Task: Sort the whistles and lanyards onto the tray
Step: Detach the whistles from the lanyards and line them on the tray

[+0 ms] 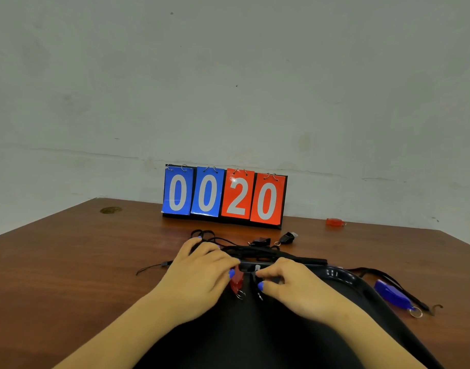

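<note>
Whistles and lanyards lie scattered round the black tray [345, 278] on my brown table [68, 262]. My left hand [199, 272] rests at the tray's far edge, its fingers curled beside a red whistle [237, 280] that stands on end over the tray with its ring at the bottom; the thumb touches it, though I cannot tell whether it is truly pinched. My right hand [292, 286] pinches a black whistle [256, 275] between thumb and forefinger, just beside the red one. Black lanyards [250, 251] lie tangled along the tray's far rim, one loop running out under my left fingertips. Beyond them two more black whistles [288, 237] sit on the table, near each other. A blue whistle [393, 294] with a metal ring lies on a lanyard to the right of the tray, off it. Another red whistle [333, 222] lies well apart, far right near the wall. A flip scoreboard [224, 197] reads 00 and 20.
</note>
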Demonstrator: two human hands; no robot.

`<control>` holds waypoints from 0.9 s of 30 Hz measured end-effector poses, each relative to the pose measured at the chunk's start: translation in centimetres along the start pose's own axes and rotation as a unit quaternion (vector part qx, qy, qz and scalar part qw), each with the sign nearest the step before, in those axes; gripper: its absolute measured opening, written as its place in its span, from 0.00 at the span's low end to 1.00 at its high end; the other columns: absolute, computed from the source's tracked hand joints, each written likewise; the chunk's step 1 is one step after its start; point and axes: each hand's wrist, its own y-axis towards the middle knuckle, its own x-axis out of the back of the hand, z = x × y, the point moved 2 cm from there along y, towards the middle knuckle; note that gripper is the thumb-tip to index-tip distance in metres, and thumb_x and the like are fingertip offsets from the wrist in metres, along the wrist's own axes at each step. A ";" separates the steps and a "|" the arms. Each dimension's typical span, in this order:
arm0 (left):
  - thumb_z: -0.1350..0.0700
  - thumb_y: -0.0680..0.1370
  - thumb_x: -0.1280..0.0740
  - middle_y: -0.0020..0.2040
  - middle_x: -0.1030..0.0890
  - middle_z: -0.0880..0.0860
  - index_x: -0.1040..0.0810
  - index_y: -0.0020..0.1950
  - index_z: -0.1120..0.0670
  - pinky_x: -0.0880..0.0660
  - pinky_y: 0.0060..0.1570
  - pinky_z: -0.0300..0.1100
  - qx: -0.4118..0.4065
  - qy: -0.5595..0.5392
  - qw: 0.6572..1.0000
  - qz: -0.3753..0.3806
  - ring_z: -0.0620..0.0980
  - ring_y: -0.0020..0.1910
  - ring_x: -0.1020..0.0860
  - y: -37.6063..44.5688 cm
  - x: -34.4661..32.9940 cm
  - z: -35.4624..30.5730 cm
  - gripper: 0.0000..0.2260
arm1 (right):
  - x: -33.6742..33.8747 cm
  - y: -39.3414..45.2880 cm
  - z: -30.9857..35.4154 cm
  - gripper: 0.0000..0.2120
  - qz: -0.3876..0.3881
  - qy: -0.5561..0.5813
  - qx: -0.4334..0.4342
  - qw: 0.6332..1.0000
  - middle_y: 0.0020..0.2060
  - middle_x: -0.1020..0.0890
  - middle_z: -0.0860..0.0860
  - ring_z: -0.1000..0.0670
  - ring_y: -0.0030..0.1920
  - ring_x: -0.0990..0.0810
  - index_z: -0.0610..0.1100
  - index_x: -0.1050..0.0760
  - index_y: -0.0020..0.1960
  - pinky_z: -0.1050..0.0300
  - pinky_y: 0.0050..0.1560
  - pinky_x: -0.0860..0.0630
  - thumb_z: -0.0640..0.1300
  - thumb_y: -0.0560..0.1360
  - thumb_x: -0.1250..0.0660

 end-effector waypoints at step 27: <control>0.49 0.68 0.41 0.39 0.20 0.36 0.19 0.42 0.40 0.34 0.48 0.37 0.030 0.008 0.994 -0.103 0.37 0.42 0.20 -0.3 0.3 0.6 0.11 | 3.4 -1.1 -1.3 0.19 0.033 0.025 -0.032 0.999 0.47 0.26 0.61 0.61 0.47 0.26 0.52 0.32 0.68 0.68 0.48 0.31 0.51 0.77 0.39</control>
